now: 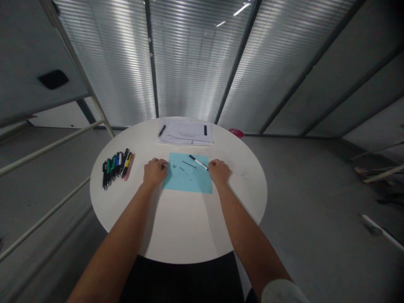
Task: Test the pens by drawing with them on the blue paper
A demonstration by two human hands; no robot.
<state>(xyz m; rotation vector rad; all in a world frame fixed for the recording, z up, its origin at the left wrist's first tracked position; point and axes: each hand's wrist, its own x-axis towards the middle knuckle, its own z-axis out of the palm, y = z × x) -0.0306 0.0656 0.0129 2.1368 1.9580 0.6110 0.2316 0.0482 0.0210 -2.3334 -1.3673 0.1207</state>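
A light blue sheet (187, 185) lies on the round white table, between my two hands. My left hand (154, 171) rests at its left edge, fingers curled together around a small pale thing too small to name. My right hand (220, 171) is closed at the right edge, and what its fingertips hold is hidden. A black-and-white pen (199, 162) lies slanted on the sheet, its lower end reaching my right fingers. Beside it is a thin dark rod (188, 164), like a pen refill. Small dark pieces (182, 168) lie left of the rod.
Several pens (114, 166) stand side by side at the table's left. A stack of printed papers (186, 131) lies at the far edge, with a dark pen (162, 130) on it. A pink object (236, 133) shows beyond the table. A white metal frame (53, 145) stands at left.
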